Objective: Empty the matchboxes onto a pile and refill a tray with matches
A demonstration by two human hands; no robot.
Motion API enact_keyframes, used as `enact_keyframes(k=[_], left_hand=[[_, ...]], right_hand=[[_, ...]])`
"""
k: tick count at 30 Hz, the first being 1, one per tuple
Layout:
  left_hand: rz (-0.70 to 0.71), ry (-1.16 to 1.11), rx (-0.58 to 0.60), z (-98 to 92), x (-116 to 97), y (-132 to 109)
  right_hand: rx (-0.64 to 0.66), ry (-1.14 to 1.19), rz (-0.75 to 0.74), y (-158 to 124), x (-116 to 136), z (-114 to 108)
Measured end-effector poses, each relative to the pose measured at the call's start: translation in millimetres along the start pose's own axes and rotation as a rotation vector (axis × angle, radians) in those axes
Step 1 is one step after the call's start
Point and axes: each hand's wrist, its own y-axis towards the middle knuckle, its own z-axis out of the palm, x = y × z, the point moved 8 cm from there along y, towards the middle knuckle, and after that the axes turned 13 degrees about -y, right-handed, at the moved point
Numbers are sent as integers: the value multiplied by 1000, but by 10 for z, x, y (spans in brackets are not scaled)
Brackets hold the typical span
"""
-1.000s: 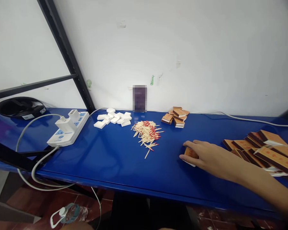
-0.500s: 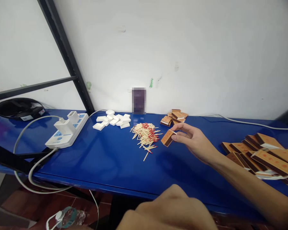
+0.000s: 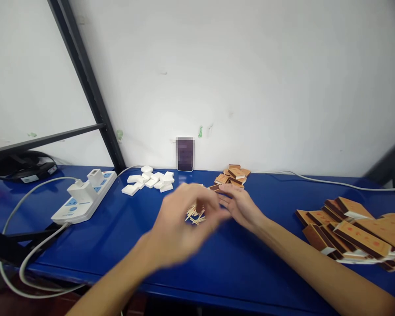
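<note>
My right hand [image 3: 238, 206] is closed on a brown matchbox [image 3: 215, 188], held just above the blue table [image 3: 134, 228] near the loose matches [image 3: 193, 214]. My left hand [image 3: 181, 226] has come up in front of the match pile and meets the right hand at the box; it is smeared by motion, so its fingers are unclear. Most of the match pile is hidden behind it.
White inner trays [image 3: 148, 181] lie at the back left, a small heap of brown matchboxes [image 3: 234, 174] at the back centre, a larger heap [image 3: 355, 228] at the right. A white power strip [image 3: 84, 195] with cables sits at the left. A dark metal frame [image 3: 85, 83] slants up.
My right hand picked a matchbox off the table and carried it left to the match pile. My left hand rose from below into view and reached the box.
</note>
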Motion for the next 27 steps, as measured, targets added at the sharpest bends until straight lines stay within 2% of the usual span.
enact_keyframes(k=[2,4,6,8,13,20,23,27], left_hand=[[-113,16,3,-77,290,308],[-216,58,32,-108,625,461],[-240,119,76,-107,886,484],[-229,162,144,-72,1036,423],[-201,208,314,18,1020,237],[-197,262,396,-11,1037,129],[-185,301,433,-21,1085,88],[-173,324,412,-58,1116,72]], right_hand=[[-5,-26,-33,23,0,25],[-25,-54,-71,44,-1,37],[-40,-91,-103,60,-11,42],[-38,-141,-126,71,-31,51],[19,-288,-185,72,-43,87],[112,-521,-282,111,51,48],[86,-608,-293,110,90,-17],[-51,-688,-313,91,158,-175]])
